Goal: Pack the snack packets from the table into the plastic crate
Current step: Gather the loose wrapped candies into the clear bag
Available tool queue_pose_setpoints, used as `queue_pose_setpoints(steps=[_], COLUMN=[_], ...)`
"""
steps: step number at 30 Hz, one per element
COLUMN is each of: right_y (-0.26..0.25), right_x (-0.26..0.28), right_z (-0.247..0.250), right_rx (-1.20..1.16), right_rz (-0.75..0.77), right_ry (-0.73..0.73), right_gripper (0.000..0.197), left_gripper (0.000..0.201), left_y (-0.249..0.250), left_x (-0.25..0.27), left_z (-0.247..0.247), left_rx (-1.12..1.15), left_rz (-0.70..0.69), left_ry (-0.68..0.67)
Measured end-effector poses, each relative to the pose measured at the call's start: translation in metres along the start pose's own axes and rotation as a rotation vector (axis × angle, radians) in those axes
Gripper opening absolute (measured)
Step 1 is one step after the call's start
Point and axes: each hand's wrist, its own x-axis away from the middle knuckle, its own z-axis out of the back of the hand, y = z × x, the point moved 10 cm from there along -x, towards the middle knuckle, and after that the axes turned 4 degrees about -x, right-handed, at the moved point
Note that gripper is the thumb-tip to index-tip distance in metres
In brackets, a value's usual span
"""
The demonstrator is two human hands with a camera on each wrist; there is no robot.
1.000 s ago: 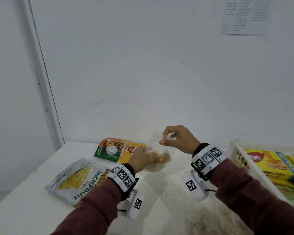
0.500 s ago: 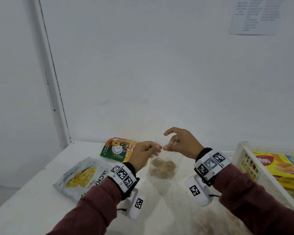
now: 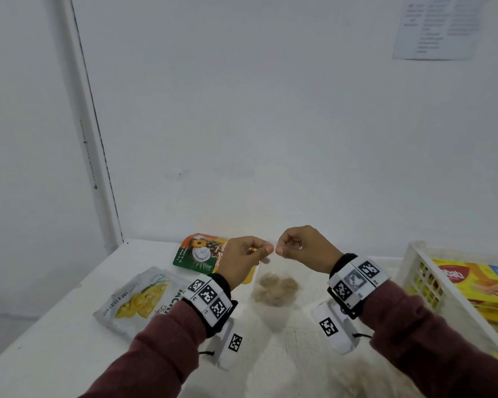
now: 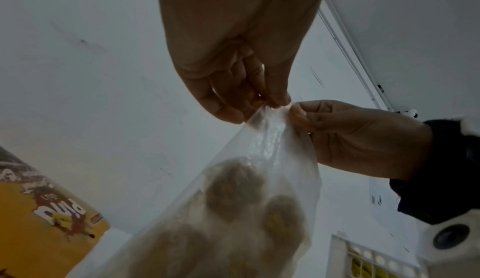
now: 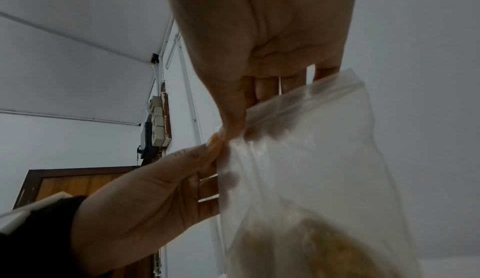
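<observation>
At the near edge of the head view, two maroon sleeves (image 3: pixel 167 340) reach in from six o'clock over the white counter (image 3: pixel 69 326), each wrist banded with black-and-white markers. Just past them the left hand (image 3: pixel 243 261) and the right hand (image 3: pixel 305 249) meet fingertip to fingertip, each pinching the top edge of a clear snack bag (image 3: pixel 276 285) between thumb and forefinger; the bag hangs from the two grips above the counter, with round brown pieces gathered in its lower half. In the left wrist view the plastic bunches into a peak where the two pinches meet. At nine o'clock from the hands a silver jackfruit chips packet (image 3: pixel 140 300) lies flat on the counter, and at eleven o'clock, farther back and partly behind the left hand, lies a green and orange packet (image 3: pixel 199 251). At three o'clock stands the white plastic crate (image 3: pixel 414 271), holding yellow biscuit boxes (image 3: pixel 472 280). Beyond everything rises a white wall with a printed sheet (image 3: pixel 440 27) at one o'clock
</observation>
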Motion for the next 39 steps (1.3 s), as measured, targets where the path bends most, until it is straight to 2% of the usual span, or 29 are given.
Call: queue_pose_setpoints(steps=[5, 14, 16, 19, 22, 25, 30, 34, 39], right_y=[-0.001, -0.014, -0.018, -0.017, -0.009, -0.006, -0.013, -0.008, -0.003], right_x=[0.001, 0.002, 0.003, 0.004, 0.004, 0.004, 0.004, 0.005, 0.01], right_z=[-0.007, -0.008, -0.006, -0.008, -0.006, -0.005, -0.012, -0.012, -0.014], right_rx=[0.04, 0.267, 0.248, 0.253, 0.22, 0.175, 0.275, 0.207, 0.172], right_rz=[0.011, 0.009, 0.02, -0.002, -0.034, -0.029, 0.011, -0.045, -0.077], right_ry=[-0.025, 0.111, 0.136, 0.098, 0.087, 0.099, 0.127, 0.133, 0.116], right_gripper=[0.026, 0.034, 0.027, 0.005, 0.011, 0.025, 0.013, 0.01, 0.018], left_gripper=[0.016, 0.018, 0.017, 0.016, 0.015, 0.015, 0.016, 0.016, 0.016], left_y=[-0.001, 0.005, 0.004, -0.002, -0.006, -0.004, -0.006, -0.005, -0.007], left_x=[0.0, 0.004, 0.004, 0.005, 0.005, 0.007, 0.013, 0.016, 0.019], left_z=[0.002, 0.006, 0.009, 0.017, 0.028, 0.028, 0.024, 0.027, 0.039], left_rx=[0.006, 0.045, 0.039, 0.042, 0.108, 0.164, 0.231, 0.239, 0.252], left_rz=[0.004, -0.028, -0.03, -0.021, 0.001, 0.009, 0.059, 0.071, 0.084], left_ry=[0.009, 0.021, 0.026, 0.044, 0.082, 0.042, 0.0, -0.009, -0.016])
